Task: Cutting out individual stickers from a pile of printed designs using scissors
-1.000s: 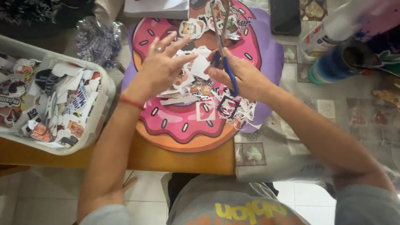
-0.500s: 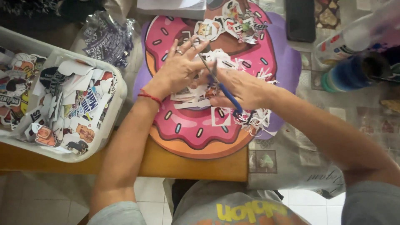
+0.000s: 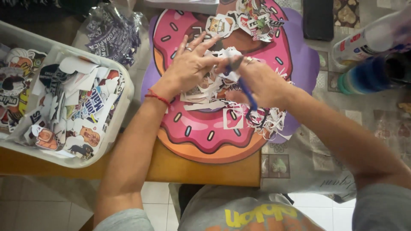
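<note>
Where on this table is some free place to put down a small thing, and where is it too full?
Free: the patterned tablecloth right of the doughnut mat, below the blue bottle; also the mat's lower pink band. Crowded: the white tray full of stickers, the paper scraps under the left hand and right hand.

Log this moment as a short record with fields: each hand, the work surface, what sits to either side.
left hand: fingers spread, pressing on paper cutouts
right hand: gripping blue-handled scissors
surface: pink doughnut-shaped mat on a wooden table
person's left: white tray filled with cut stickers
person's right: blue bottle lying on its side
</note>
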